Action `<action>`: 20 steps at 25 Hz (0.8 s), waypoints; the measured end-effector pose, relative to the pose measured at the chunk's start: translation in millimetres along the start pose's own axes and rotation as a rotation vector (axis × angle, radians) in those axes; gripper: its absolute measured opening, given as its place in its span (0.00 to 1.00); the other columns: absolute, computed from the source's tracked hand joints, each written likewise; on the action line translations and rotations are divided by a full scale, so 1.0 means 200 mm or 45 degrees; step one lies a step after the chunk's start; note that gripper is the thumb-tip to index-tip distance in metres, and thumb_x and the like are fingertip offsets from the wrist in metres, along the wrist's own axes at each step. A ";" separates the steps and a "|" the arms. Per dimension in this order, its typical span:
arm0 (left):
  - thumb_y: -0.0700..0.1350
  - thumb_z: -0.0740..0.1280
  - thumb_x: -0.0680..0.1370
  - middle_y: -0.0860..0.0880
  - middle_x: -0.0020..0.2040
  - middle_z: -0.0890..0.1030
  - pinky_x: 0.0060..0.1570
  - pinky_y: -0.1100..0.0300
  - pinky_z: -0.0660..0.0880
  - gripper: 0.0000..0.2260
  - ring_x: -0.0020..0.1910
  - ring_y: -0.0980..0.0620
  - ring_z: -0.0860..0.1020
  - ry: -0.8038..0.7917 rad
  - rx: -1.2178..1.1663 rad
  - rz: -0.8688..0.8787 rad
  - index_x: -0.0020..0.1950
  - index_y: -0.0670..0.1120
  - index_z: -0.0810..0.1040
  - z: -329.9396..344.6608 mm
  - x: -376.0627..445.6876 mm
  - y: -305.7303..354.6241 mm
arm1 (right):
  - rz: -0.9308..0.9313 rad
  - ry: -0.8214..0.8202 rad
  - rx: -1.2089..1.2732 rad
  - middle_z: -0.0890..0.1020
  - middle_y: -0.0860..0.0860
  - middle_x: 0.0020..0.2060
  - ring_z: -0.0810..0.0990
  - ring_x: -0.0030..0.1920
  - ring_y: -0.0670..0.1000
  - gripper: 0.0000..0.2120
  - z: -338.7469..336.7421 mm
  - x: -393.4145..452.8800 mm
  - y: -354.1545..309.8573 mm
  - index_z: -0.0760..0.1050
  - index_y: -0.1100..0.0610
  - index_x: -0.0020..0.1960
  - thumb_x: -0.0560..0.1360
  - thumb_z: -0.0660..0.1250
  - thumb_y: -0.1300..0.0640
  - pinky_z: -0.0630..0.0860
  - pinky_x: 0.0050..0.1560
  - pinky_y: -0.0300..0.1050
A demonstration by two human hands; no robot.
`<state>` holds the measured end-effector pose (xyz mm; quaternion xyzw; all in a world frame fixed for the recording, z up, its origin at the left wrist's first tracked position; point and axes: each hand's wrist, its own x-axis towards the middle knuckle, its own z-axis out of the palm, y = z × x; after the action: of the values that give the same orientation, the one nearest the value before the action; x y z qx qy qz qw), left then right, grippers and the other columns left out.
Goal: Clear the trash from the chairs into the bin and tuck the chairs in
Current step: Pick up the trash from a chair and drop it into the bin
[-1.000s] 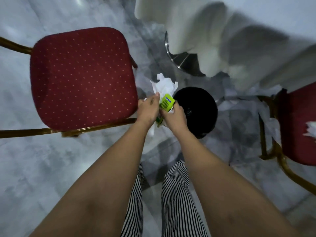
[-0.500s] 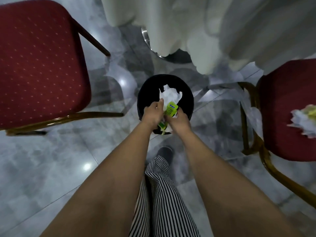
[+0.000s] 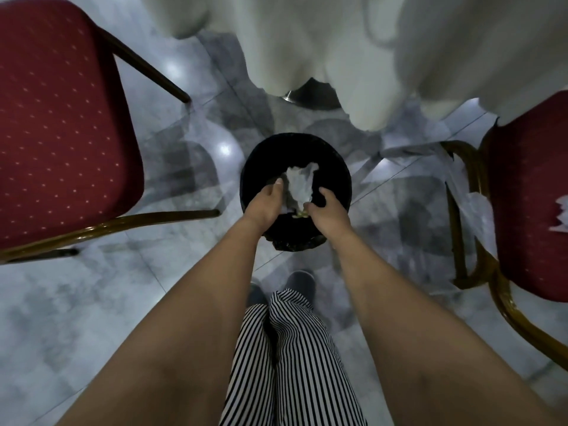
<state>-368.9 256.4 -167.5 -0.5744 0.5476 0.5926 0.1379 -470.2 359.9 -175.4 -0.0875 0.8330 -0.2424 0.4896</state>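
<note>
White draped cloth point(image 3: 353, 50) across the top. Red dotted chair point(image 3: 61, 124), left, seat bare; second red chair point(image 3: 534, 210), right, white crumpled paper point(image 3: 561, 218) on its seat. Black round bin point(image 3: 335, 167) on the marble floor point(image 3: 92, 318) between them. White tissue wad point(image 3: 299, 186) in the bin mouth. Left hand point(image 3: 266, 204) and right hand point(image 3: 327, 207) over the bin, either side of the wad, fingers loosely curled, gripping nothing.

Floor point(image 3: 92, 318): polished grey-white marble tile with thin grout lines running diagonally. Glossy; round ceiling-light reflections at upper centre and just left of centre. White cloth point(image 3: 338, 41) hangs in heavy folds across the top of the frame (blurred at upper right). A metal base point(image 3: 307, 95) shows beneath its hem at top centre. Overall light dim, cool.
</note>
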 end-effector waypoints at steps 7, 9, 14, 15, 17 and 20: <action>0.57 0.47 0.84 0.40 0.70 0.73 0.64 0.51 0.67 0.26 0.68 0.40 0.71 0.012 0.302 0.123 0.73 0.43 0.68 0.02 -0.33 0.16 | -0.022 0.075 0.005 0.68 0.55 0.75 0.68 0.73 0.57 0.29 -0.17 -0.36 -0.03 0.58 0.51 0.79 0.80 0.62 0.49 0.67 0.71 0.49; 0.58 0.47 0.84 0.39 0.68 0.74 0.63 0.49 0.68 0.26 0.66 0.39 0.72 0.013 0.425 0.178 0.72 0.43 0.69 0.04 -0.43 0.20 | -0.054 0.121 -0.005 0.69 0.56 0.74 0.69 0.73 0.57 0.29 -0.24 -0.48 -0.03 0.59 0.52 0.79 0.81 0.62 0.49 0.67 0.71 0.50; 0.56 0.51 0.84 0.37 0.67 0.74 0.63 0.47 0.70 0.23 0.65 0.37 0.73 -0.045 0.653 0.354 0.72 0.43 0.68 0.21 -0.73 0.37 | -0.063 0.310 0.004 0.68 0.55 0.75 0.69 0.72 0.58 0.28 -0.56 -0.80 0.06 0.61 0.56 0.78 0.81 0.62 0.49 0.67 0.68 0.49; 0.56 0.52 0.83 0.38 0.68 0.74 0.63 0.48 0.70 0.23 0.66 0.37 0.73 -0.058 0.680 0.380 0.73 0.43 0.68 0.26 -0.77 0.41 | -0.059 0.357 0.021 0.68 0.55 0.75 0.69 0.72 0.58 0.28 -0.63 -0.84 0.09 0.61 0.55 0.77 0.80 0.62 0.49 0.67 0.68 0.49; 0.55 0.55 0.83 0.38 0.69 0.73 0.65 0.48 0.71 0.23 0.66 0.38 0.73 -0.073 0.740 0.427 0.74 0.45 0.67 0.37 -0.81 0.47 | -0.041 0.438 0.045 0.69 0.56 0.73 0.70 0.71 0.58 0.27 -0.78 -0.90 0.15 0.62 0.55 0.76 0.80 0.63 0.50 0.68 0.67 0.50; 0.53 0.57 0.82 0.39 0.71 0.71 0.65 0.50 0.70 0.23 0.67 0.39 0.72 -0.103 0.788 0.474 0.75 0.44 0.65 0.60 -0.87 0.59 | -0.038 0.565 0.044 0.72 0.57 0.71 0.71 0.69 0.59 0.26 -1.03 -0.92 0.28 0.65 0.56 0.75 0.79 0.64 0.51 0.69 0.67 0.52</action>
<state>-473.9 392.0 2.9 -0.3722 0.7902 0.4361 0.2165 -548.1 543.5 22.9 -0.0361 0.9146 -0.2772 0.2923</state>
